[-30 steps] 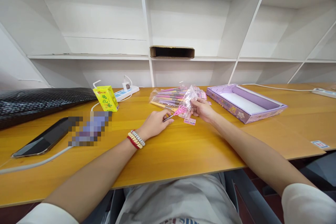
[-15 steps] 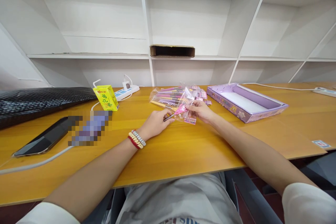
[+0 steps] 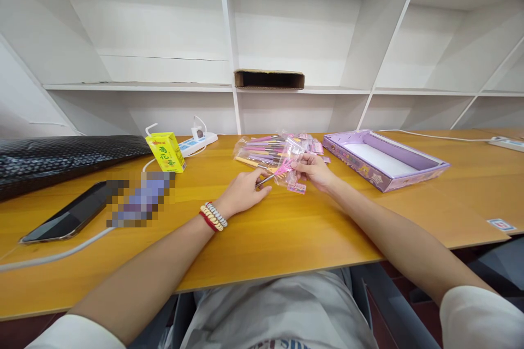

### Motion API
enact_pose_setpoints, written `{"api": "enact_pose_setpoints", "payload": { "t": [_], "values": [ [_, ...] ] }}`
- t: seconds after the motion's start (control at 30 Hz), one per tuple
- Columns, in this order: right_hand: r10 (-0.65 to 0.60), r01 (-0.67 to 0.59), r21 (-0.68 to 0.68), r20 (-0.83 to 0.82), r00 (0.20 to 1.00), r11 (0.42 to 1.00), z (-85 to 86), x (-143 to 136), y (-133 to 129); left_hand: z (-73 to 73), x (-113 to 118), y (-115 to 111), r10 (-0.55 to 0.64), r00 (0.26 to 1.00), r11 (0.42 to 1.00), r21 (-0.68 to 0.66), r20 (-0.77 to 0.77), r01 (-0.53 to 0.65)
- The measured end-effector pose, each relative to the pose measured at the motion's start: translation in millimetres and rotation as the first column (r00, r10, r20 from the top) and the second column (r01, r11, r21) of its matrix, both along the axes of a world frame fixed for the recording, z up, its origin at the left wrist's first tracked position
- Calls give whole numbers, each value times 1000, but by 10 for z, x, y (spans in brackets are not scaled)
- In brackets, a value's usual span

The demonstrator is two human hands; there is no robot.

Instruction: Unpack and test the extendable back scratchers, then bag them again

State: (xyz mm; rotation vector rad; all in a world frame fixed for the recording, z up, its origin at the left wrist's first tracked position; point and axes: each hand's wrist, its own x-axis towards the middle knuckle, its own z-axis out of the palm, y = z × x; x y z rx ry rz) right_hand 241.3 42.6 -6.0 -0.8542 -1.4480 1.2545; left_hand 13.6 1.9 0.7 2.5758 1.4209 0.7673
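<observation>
The work in hand seems to be bringing a pink-headed stick (image 3: 282, 168) and a clear bag (image 3: 293, 146) together, over the middle of the worktop (image 3: 282, 234); whether the stick is being slid in or drawn out, a single moment does not settle. The next move appears to call for a steady hold on the film while the stick is guided along its own length, so that the pink end does not snag or crease the plastic. The left hand (image 3: 244, 192) has its thumb and forefinger closed in a pinch on the dark shaft, the palm turned down and low over the wood. The right hand (image 3: 316, 172) has its fingers drawn together on the side of the bag, right beside the pink head; whether they also press on the head through the film cannot be told. The head overlaps the crinkled plastic, and glare hides how much of it lies inside. A small printed label (image 3: 297, 188) shows just below the bag. Just behind the hands lies a pile of wrapped sticks (image 3: 262, 148) in pink, purple and yellow, while a shallow purple box (image 3: 355, 166) stands open to the right of them.
</observation>
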Motion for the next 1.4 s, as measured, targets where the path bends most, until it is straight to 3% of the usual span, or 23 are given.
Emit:
{"api": "enact_pose_setpoints", "payload": {
  "t": [0.17,0.53,1.07,1.4],
  "values": [
    [-53,52,-10,-80,995,999,20,45,35,2,-28,29,83,995,997,0,-59,-83],
    [-170,179,30,-187,967,983,88,113,62,-57,-67,92,69,988,998,14,-136,-67],
    [-224,236,64,-146,963,970,65,162,97,-1,-38,26,-139,976,990,-5,-166,140],
    [-174,184,59,-141,975,981,38,153,93,2,-16,-14,-263,956,965,-54,-128,258]
  ]
}}
